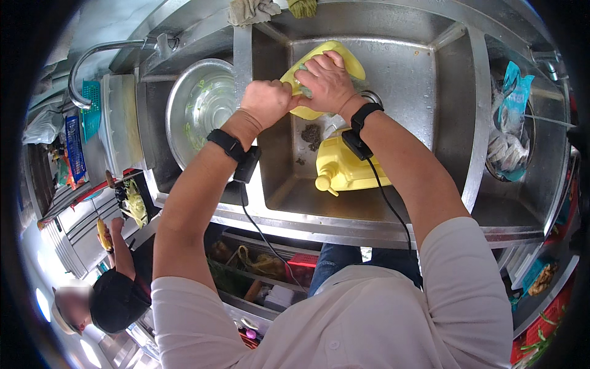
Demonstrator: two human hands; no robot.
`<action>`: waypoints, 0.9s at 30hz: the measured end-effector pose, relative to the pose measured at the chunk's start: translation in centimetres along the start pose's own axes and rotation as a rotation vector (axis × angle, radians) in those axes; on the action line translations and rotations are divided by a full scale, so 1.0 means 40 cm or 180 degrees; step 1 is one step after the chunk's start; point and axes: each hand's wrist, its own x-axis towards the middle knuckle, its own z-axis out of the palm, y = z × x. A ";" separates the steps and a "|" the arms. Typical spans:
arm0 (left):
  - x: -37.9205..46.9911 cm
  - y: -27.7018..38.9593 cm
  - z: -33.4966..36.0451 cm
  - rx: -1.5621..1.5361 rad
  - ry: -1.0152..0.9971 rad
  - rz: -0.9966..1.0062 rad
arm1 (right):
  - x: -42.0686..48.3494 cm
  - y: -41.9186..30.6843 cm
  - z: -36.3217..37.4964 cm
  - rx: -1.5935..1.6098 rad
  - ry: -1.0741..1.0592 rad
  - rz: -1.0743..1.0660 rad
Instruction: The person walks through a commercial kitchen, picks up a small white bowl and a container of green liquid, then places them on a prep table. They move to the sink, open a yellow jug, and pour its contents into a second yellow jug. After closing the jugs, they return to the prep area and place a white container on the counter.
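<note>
Over the middle basin of a steel sink (pixel 401 92), my left hand (pixel 267 101) is closed on the near left edge of a yellow plastic container (pixel 334 50). My right hand (pixel 325 80) grips the same container from above, its fingers curled at something greenish, perhaps a scouring pad. The hands meet at the thumbs. Below them in the basin lies a yellow plastic jug (pixel 341 161) on its side, its spout towards me. Clear plastic and a patch of dark debris (pixel 312 133) are beside it.
A round metal bowl (pixel 177 106) with green leaf bits stands in the left basin under a curved faucet (pixel 76 69). The right basin holds a blue plastic packet (pixel 511 97). Cloths (pixel 252 11) lie on the far rim. At lower left, a person (pixel 120 286) holds an ear of corn (pixel 102 233).
</note>
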 end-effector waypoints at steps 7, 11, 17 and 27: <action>0.003 0.047 0.003 -0.3825 -0.0704 -0.4280 | -0.002 0.002 -0.006 0.0091 -0.0057 -0.0009; -0.072 0.168 -0.015 -0.5799 -0.0547 -0.5160 | 0.003 0.002 -0.011 0.0050 -0.0216 0.0064; -0.136 0.229 -0.017 -0.1792 0.0993 -0.2283 | 0.006 -0.012 -0.032 0.0049 -0.0365 0.0078; -0.045 0.144 -0.004 -0.1019 -0.0004 -0.1881 | 0.065 -0.035 -0.125 -0.0268 -0.1777 0.0172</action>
